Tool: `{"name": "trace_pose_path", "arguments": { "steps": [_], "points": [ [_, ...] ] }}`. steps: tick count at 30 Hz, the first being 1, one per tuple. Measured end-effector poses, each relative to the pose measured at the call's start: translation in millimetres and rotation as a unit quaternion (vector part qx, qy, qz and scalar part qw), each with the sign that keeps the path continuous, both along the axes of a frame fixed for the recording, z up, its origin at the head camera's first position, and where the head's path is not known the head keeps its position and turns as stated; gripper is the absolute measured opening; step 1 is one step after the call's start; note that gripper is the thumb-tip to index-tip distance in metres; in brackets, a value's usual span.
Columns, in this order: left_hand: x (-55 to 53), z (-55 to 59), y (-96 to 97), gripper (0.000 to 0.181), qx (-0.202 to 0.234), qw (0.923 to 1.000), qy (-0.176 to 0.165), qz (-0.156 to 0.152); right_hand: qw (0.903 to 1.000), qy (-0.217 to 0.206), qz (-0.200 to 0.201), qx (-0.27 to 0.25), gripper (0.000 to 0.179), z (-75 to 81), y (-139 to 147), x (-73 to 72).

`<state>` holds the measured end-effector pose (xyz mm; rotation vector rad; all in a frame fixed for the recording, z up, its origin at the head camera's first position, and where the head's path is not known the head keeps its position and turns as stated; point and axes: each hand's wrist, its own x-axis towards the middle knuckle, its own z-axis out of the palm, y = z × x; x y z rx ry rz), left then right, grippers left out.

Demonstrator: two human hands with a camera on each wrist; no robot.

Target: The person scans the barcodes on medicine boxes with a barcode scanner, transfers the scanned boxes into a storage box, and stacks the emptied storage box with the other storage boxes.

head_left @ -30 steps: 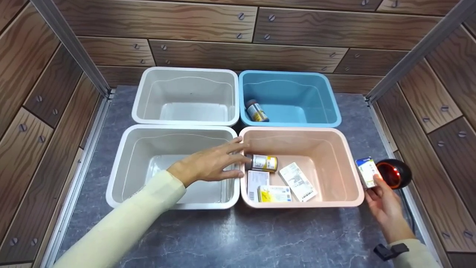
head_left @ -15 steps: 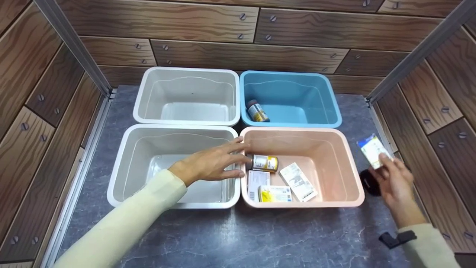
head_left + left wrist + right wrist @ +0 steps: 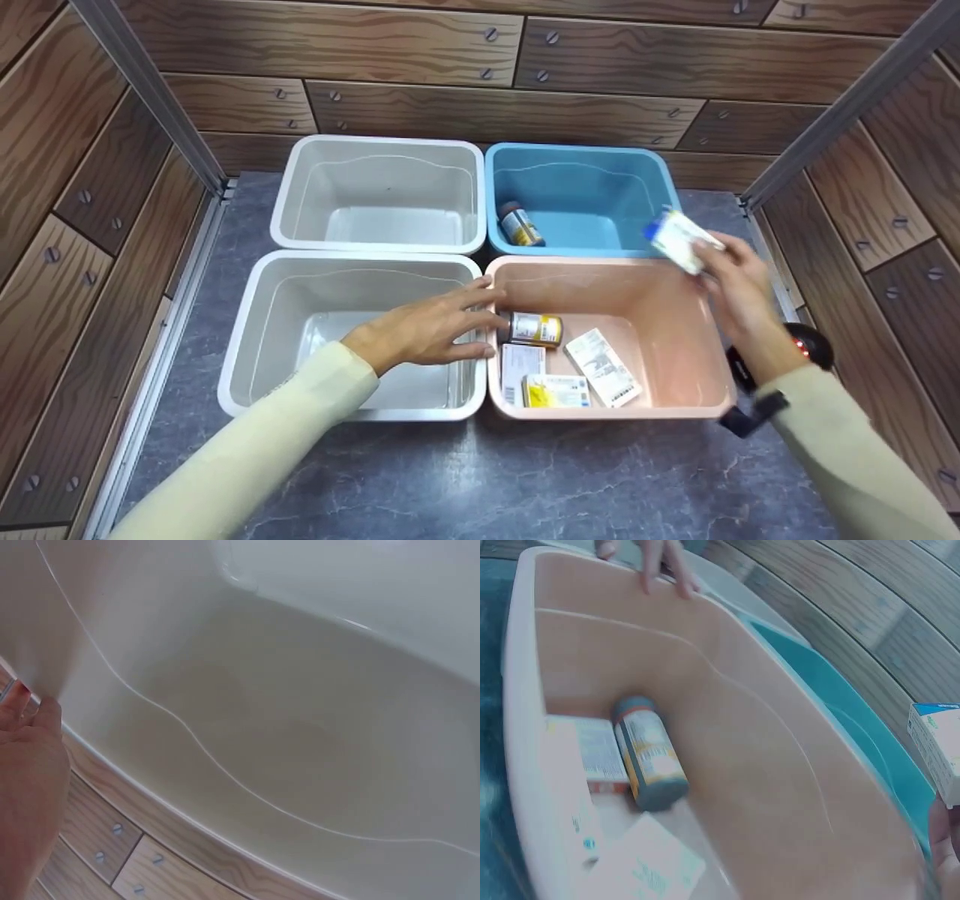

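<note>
My right hand (image 3: pixel 739 281) holds a small white and blue medicine box (image 3: pixel 684 238), pinched between thumb and fingers, above the right end where the blue bin (image 3: pixel 585 146) and the pink bin (image 3: pixel 675 352) meet. In the right wrist view the same box (image 3: pixel 939 746) shows at the right edge. My left hand (image 3: pixel 427 326) rests with spread fingers on the touching rims of the front grey bin (image 3: pixel 259 337) and the pink bin. Inside the pink bin lie a dark bottle (image 3: pixel 535 328) with a yellow and white label, a white box (image 3: pixel 602 366), a yellow and white box (image 3: pixel 556 391) and a pale box (image 3: pixel 523 365).
Behind the front grey bin stands another grey bin (image 3: pixel 375 140). A dark bottle (image 3: pixel 520 225) leans in the blue bin's left corner. A black scanner-like device with red lights (image 3: pixel 814 346) stands right of the pink bin, partly behind my right forearm. Wood-patterned walls (image 3: pixel 405 45) surround the table.
My right hand has carried the box away from the black device, first up, then left to the blue bin's front right corner. The left hand has stayed on the rims.
</note>
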<state>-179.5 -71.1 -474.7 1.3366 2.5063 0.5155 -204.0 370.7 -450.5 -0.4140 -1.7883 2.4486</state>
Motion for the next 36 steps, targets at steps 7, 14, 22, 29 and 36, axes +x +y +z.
{"name": "trace_pose_path", "arguments": {
  "steps": [7,14,22,29,36],
  "points": [
    [-1.4,-1.6,-1.2,0.055,0.016,0.9998,0.005,-0.009,0.9926,0.009,0.061,0.104,0.018,9.9,-67,-32.1],
    [-1.8,-2.6,-0.4,0.055,0.017,0.9997,0.011,-0.011,0.9761,0.03,0.097,0.192,0.03,16.4,-120,-56.1],
    [-1.5,-2.1,-1.0,0.055,0.02,0.9996,0.016,-0.013,0.9629,0.016,0.137,0.232,0.041,20.5,-164,-73.6],
    [-1.6,-3.6,-0.1,0.055,0.018,0.9997,0.01,-0.011,0.9579,0.009,0.15,0.245,0.042,17.5,-197,-82.9],
    [-1.2,-2.8,-1.6,0.056,0.021,0.9996,0.012,-0.014,0.9539,0.005,0.17,0.247,0.042,16.7,-232,-89.6]
  ]
}}
